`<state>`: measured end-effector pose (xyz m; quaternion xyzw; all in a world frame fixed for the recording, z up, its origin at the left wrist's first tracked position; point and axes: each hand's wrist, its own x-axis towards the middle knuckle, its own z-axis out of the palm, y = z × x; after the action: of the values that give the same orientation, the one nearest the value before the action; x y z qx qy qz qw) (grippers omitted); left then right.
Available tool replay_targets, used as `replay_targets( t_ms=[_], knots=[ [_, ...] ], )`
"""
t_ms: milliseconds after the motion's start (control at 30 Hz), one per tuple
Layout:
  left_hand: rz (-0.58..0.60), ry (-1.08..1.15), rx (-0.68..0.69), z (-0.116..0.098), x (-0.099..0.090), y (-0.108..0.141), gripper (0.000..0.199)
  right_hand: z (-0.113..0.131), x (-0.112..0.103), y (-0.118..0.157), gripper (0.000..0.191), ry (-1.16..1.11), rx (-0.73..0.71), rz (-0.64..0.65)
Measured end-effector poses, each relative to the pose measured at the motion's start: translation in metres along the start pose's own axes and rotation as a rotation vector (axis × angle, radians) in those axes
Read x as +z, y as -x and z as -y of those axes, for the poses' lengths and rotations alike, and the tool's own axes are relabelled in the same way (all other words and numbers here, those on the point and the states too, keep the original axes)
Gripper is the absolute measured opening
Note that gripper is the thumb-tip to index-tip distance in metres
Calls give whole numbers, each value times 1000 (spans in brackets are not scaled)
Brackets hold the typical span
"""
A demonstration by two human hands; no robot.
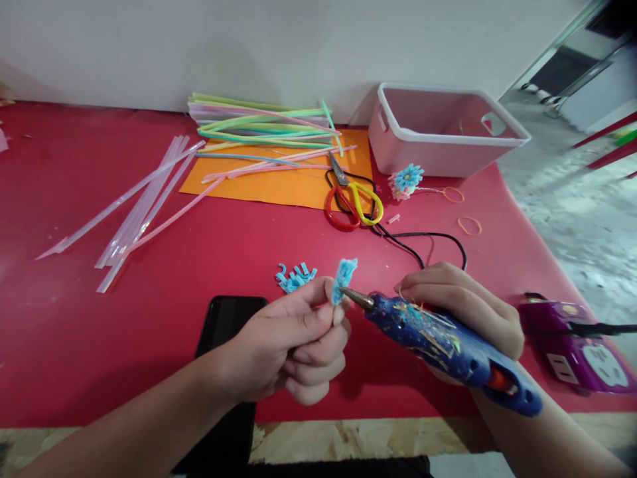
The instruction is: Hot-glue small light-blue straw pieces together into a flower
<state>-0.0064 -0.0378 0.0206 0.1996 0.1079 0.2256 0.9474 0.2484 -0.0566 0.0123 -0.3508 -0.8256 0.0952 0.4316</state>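
Between the thumb and fingers of my left hand (298, 342) is a small fuzzy blue craft piece (344, 279), held upright. My right hand (462, 309) is wrapped round a blue glue gun (428, 338), spattered with dried glue. Its metal nozzle points left and meets the side of the blue piece; I cannot tell whether glue is coming out. Just behind my left hand lies a little pile of short blue cut pieces (295, 277). A black phone (233, 325) is partly hidden under my left forearm.
Scissors (348, 196) with red and yellow handles lie on an orange sheet (298, 189), near a black cord (413, 234). Behind are coloured strips (263, 123), clear sticks (142, 206) and a pink bin (428, 149). A fuzzy flower (409, 177) and a purple power box (580, 345) sit right.
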Motion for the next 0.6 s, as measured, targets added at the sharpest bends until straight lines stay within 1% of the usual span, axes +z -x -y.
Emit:
replay_targets(
  t_ms=[100,200,300,367,467,600],
  knots=[
    [-44,16,-26,1,-1,-1,13,0,-1,0,17,-7,10,-3],
    [-121,33,-1,2,-3,-4,15,-1,-1,1,16,-14,4,-13],
    [-207,19,37,1,-3,-6,21,-3,-1,1,18,-26,-4,7],
    [-242,-7,25,1,-1,-6,23,-3,-1,1,19,-29,1,15],
    [-232,-36,-10,0,1,-6,24,-2,0,1,18,-28,13,0],
    [-216,-72,47,1,0,-7,18,1,3,1,17,-15,41,-26]
  ],
)
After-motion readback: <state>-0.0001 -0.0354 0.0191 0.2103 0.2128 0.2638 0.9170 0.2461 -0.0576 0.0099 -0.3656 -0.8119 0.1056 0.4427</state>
